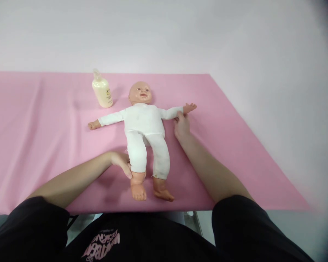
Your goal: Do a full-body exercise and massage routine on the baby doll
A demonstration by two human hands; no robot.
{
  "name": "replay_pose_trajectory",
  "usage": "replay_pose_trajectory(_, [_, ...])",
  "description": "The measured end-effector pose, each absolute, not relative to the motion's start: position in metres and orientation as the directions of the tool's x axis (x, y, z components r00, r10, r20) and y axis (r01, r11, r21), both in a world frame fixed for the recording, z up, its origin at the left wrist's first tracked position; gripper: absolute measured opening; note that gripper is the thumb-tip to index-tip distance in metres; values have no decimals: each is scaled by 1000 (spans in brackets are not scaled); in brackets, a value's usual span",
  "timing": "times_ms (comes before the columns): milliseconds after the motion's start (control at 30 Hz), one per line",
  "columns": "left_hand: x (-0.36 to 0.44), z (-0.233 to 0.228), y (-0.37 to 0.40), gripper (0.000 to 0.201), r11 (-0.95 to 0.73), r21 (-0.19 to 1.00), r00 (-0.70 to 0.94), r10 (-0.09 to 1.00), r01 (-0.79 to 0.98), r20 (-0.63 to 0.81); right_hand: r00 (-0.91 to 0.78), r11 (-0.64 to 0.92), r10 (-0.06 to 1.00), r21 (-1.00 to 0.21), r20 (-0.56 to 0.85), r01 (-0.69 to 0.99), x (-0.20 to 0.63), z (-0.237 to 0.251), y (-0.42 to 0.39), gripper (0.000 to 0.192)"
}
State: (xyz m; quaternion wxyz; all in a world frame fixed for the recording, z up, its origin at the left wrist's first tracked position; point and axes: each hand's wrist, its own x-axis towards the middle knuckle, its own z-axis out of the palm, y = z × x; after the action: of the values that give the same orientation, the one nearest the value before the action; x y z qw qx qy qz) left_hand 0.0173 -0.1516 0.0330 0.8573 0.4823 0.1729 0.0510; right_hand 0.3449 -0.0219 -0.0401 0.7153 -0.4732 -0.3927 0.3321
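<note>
A baby doll (144, 119) with a white cloth body lies on its back, arms spread, its head toward the far edge. My left hand (121, 162) is closed at the lower leg on the left, thumb along the ankle. The other fingers of that hand are mostly hidden behind the leg. At the doll's outstretched arm on the right, my right hand (182, 125) grips the white sleeve just short of the wrist. Both bare feet of the doll point toward me.
A pump bottle (102, 91) of pale yellow liquid stands left of the doll's head. Pink cloth (43, 145) with some creases covers the table. A white wall (164, 36) rises behind, and the table's right edge slants toward me.
</note>
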Motion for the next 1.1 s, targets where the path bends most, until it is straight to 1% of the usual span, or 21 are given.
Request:
replay_pose_trajectory(67, [20,38,-150,54,394,888,967,-16,239,-254,468,330,849,-938,245,-107,342,-38,-24,59])
replay_pose_trajectory(100, [21,40,-148,57,337,902,962,-118,271,-245,477,323,847,-940,233,-115,340,-36,-26,55])
replay_pose_trajectory(133, [22,42,-147,59,315,911,960,-169,266,-222,490,312,845,-942,215,-125,338,-34,-28,51])
replay_pose_trajectory(167, [22,43,-147,60,322,914,963,-190,245,-192,505,302,840,-944,198,-134,336,-31,-30,48])
replay_pose_trajectory(200, [22,42,-147,60,350,911,969,-189,218,-159,515,296,837,-945,186,-140,335,-28,-33,47])
replay_pose_trajectory(267, [23,38,-148,58,444,884,987,-132,146,-97,515,303,834,-944,198,-127,332,-22,-39,48])
replay_pose_trajectory(300, [23,35,-149,59,500,861,995,-74,90,-61,504,321,833,-941,227,-106,331,-18,-42,51])
replay_pose_trajectory(367, [24,31,-151,63,587,807,996,90,-60,9,468,388,820,-921,330,-30,328,-11,-49,54])
replay_pose_trajectory(433, [24,30,-150,65,610,765,963,265,-206,48,416,470,783,-878,462,92,323,-5,-56,54])
replay_pose_trajectory(500, [25,34,-149,64,598,746,915,402,-292,36,340,528,744,-818,575,228,317,0,-63,51])
replay_pose_trajectory(533, [26,37,-149,63,593,742,893,449,-314,19,292,549,729,-784,619,291,314,2,-67,50])
replay_pose_trajectory(633, [28,46,-150,60,592,725,839,543,-354,-34,67,615,692,-636,718,466,306,9,-79,44])
replay_pose_trajectory(733, [32,51,-153,59,595,712,811,581,-372,-61,-209,677,662,-454,720,580,302,17,-88,33])
replay_pose_trajectory(800, [33,52,-154,58,595,714,808,585,-370,-69,-302,697,646,-380,701,608,301,21,-90,32])
replay_pose_trajectory(867, [34,52,-154,58,592,720,812,580,-362,-69,-320,693,643,-351,696,630,301,22,-90,33])
replay_pose_trajectory(967, [34,50,-153,59,590,729,826,560,-347,-60,-322,686,649,-347,689,640,302,21,-89,35])
replay_pose_trajectory(1033, [33,47,-152,61,594,736,854,518,-324,-42,-311,695,644,-364,699,620,302,19,-89,34])
replay_pose_trajectory(1100, [32,44,-153,63,598,748,897,441,-288,-7,-252,689,646,-409,721,598,302,18,-88,34])
